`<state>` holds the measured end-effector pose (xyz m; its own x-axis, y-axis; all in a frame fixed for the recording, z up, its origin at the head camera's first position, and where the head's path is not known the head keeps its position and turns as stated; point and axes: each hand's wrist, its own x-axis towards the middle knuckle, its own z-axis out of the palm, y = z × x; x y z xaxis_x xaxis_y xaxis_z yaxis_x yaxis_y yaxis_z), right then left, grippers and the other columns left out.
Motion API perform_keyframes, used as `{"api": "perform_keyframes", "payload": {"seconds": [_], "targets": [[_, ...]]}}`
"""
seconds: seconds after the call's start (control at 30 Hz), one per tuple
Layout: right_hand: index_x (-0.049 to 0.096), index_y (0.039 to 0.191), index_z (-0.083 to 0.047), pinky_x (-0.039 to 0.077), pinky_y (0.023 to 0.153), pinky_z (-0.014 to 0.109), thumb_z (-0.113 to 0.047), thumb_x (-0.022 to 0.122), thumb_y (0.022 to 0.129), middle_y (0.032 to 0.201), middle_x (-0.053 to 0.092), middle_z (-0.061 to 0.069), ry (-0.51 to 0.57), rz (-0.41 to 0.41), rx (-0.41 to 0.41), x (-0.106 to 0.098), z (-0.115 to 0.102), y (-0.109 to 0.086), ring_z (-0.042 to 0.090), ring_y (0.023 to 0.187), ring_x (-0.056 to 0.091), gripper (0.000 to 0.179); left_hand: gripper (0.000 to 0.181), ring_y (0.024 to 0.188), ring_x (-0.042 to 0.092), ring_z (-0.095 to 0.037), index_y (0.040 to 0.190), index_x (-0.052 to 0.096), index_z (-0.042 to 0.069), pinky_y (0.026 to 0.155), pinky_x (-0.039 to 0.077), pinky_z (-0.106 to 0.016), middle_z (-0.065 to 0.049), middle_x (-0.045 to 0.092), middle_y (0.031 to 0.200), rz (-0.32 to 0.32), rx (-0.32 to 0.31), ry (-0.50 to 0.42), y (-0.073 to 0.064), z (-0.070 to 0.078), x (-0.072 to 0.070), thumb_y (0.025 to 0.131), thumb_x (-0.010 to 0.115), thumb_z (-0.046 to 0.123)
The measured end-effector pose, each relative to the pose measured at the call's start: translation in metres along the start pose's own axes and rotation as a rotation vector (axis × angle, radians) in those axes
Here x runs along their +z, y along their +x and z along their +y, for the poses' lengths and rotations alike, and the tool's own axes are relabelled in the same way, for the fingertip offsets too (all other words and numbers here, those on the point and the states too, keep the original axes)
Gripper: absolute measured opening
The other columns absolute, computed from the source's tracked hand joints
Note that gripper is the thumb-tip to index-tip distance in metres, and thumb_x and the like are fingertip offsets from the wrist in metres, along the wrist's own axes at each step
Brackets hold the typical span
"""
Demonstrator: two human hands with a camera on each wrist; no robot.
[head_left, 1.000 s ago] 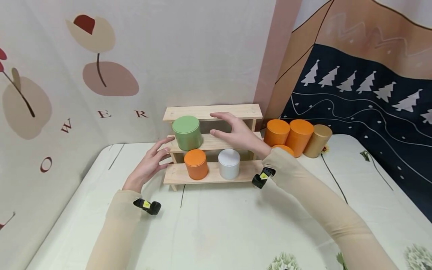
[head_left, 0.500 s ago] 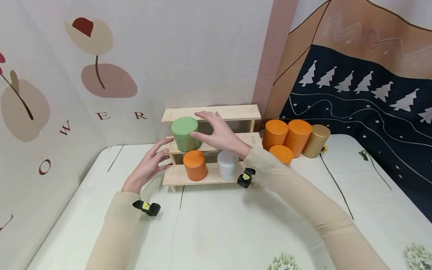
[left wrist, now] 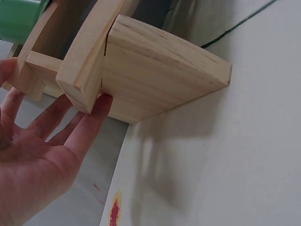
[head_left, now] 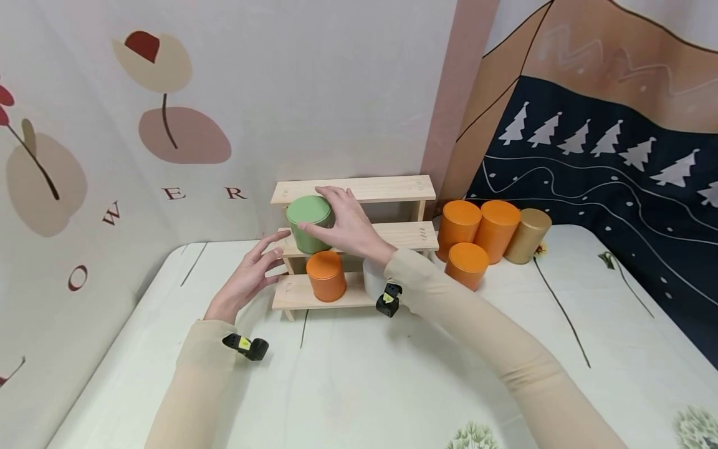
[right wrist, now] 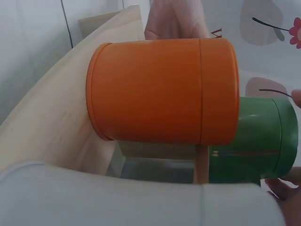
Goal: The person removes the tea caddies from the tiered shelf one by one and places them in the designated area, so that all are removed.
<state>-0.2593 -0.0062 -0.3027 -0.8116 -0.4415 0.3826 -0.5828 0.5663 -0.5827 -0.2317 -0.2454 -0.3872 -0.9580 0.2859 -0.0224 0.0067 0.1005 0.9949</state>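
A green tin (head_left: 308, 211) stands at the left end of the middle shelf of a three-tier wooden stand (head_left: 392, 187). My right hand (head_left: 350, 224) holds it from the right, thumb across the front and fingers behind the lid. In the right wrist view, fingertips show at the edges of the green tin (right wrist: 254, 136). My left hand (head_left: 249, 277) touches the stand's left side with its fingers fairly straight. The left wrist view shows those fingers (left wrist: 91, 125) against the shelf ends. On the lowest shelf are an orange tin (head_left: 326, 276) and a white tin (head_left: 373, 279), partly hidden by my right wrist.
To the right of the stand, several tins are grouped on the cloth-covered table (head_left: 336, 374): orange ones (head_left: 467, 265) and a gold one (head_left: 527, 236). Printed fabric (head_left: 336, 93) hangs behind the stand. The right forearm passes over the table's right half.
My right hand has moved left from above the middle shelf to the green tin and closed round it. The left hand stays at the stand's side. The tins have not moved.
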Motion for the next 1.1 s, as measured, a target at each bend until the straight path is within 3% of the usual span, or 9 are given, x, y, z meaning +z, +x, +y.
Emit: {"api": "perform_keyframes", "payload": {"seconds": [0.17, 0.3, 0.4, 0.5, 0.57, 0.9, 1.1], "targets": [[0.042, 0.144, -0.008, -0.003, 0.113, 0.022, -0.047, 0.070, 0.085, 0.139, 0.047, 0.008, -0.054, 0.012, -0.002, 0.003, 0.001, 0.000, 0.019, 0.131, 0.039, 0.076, 0.054, 0.126, 0.042, -0.030, 0.152, 0.030, 0.022, 0.091, 0.049, -0.034, -0.006, 0.017, 0.155, -0.005, 0.008, 0.003, 0.000, 0.001, 0.000, 0.103, 0.046, 0.037], [0.043, 0.143, -0.008, 0.001, 0.114, 0.025, -0.045, 0.073, 0.084, 0.137, 0.049, 0.008, -0.030, 0.029, -0.004, 0.004, 0.002, -0.002, 0.021, 0.132, 0.037, 0.076, 0.054, 0.129, 0.039, -0.033, 0.153, 0.029, 0.024, 0.092, 0.049, -0.034, -0.007, 0.017, 0.155, -0.010, 0.002, 0.012, 0.000, 0.002, 0.000, 0.103, 0.045, 0.038], [0.045, 0.143, -0.009, 0.020, 0.113, 0.031, -0.044, 0.077, 0.081, 0.136, 0.049, 0.008, 0.014, 0.057, 0.015, 0.004, 0.003, -0.006, 0.022, 0.129, 0.039, 0.078, 0.053, 0.130, 0.038, -0.035, 0.153, 0.029, 0.024, 0.092, 0.048, -0.034, -0.009, 0.019, 0.154, -0.009, -0.005, 0.008, 0.000, 0.002, 0.001, 0.103, 0.044, 0.037], [0.046, 0.142, -0.010, 0.037, 0.101, 0.034, -0.043, 0.080, 0.078, 0.133, 0.049, 0.007, 0.063, 0.097, 0.035, 0.005, 0.004, -0.010, 0.021, 0.121, 0.044, 0.080, 0.053, 0.131, 0.037, -0.036, 0.153, 0.029, 0.025, 0.093, 0.047, -0.037, -0.011, 0.021, 0.153, -0.005, -0.008, 0.003, 0.000, 0.000, 0.001, 0.103, 0.044, 0.037], [0.047, 0.142, -0.010, 0.043, 0.093, 0.034, -0.041, 0.082, 0.076, 0.132, 0.049, 0.008, 0.098, 0.128, 0.040, 0.005, 0.006, -0.013, 0.020, 0.115, 0.047, 0.081, 0.053, 0.132, 0.036, -0.036, 0.152, 0.029, 0.025, 0.095, 0.046, -0.039, -0.012, 0.021, 0.153, -0.002, -0.010, 0.005, 0.000, -0.001, 0.001, 0.103, 0.044, 0.037], [0.047, 0.142, -0.009, 0.040, 0.099, 0.035, -0.033, 0.086, 0.074, 0.133, 0.049, 0.007, 0.246, 0.223, 0.039, -0.005, 0.019, -0.025, 0.021, 0.118, 0.048, 0.082, 0.054, 0.135, 0.031, -0.038, 0.152, 0.030, 0.028, 0.102, 0.036, -0.055, -0.011, 0.016, 0.156, 0.007, -0.018, 0.029, 0.000, -0.002, 0.002, 0.102, 0.045, 0.040], [0.049, 0.140, -0.004, 0.043, 0.095, 0.029, -0.026, 0.086, 0.074, 0.128, 0.050, 0.011, 0.282, 0.261, -0.028, -0.012, 0.021, -0.028, 0.020, 0.112, 0.052, 0.079, 0.053, 0.135, 0.030, -0.038, 0.152, 0.029, 0.027, 0.102, 0.033, -0.058, -0.011, 0.015, 0.156, 0.015, -0.020, 0.029, -0.001, -0.002, 0.002, 0.103, 0.045, 0.040]]}}
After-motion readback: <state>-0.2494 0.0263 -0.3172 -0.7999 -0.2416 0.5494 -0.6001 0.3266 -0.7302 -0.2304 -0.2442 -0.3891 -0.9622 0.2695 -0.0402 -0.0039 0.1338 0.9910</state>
